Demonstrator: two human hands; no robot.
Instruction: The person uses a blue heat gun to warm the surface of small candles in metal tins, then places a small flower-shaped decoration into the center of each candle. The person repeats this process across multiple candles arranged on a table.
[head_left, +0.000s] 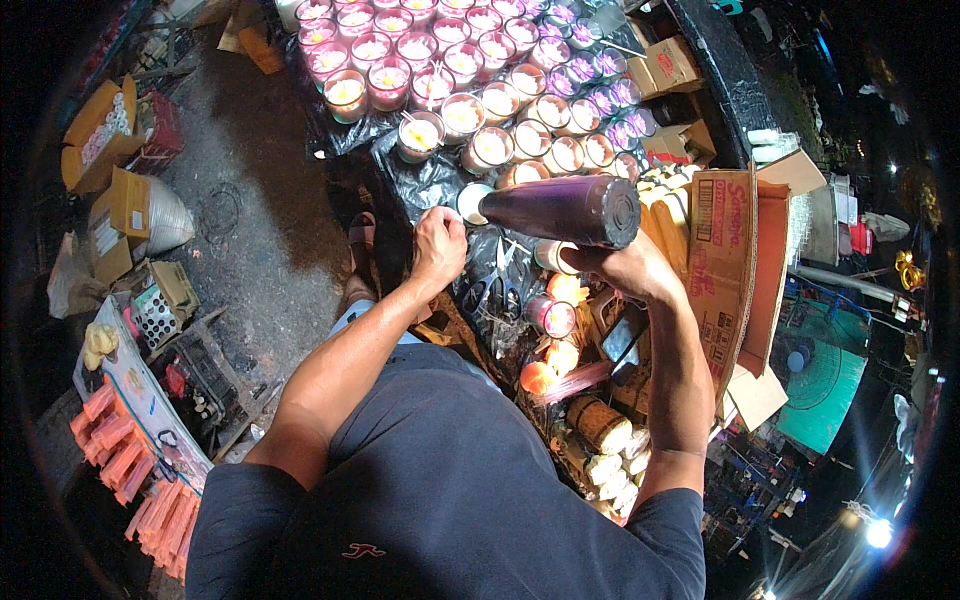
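Left hand closed around small white-rimmed cup, held at edge of black-plastic-covered surface. Right hand wrapped around dark bottle, tipped sideways, mouth at cup. Rows of filled glass candle cups ranged beyond. Cardboard box stood at right.

A single head-worn fisheye view looks steeply down from above the person's shoulders and dark shirt, close to both forearms, which enter from below. It faces forward over a table of candle cups; straight edges bend toward the dark circular rim.
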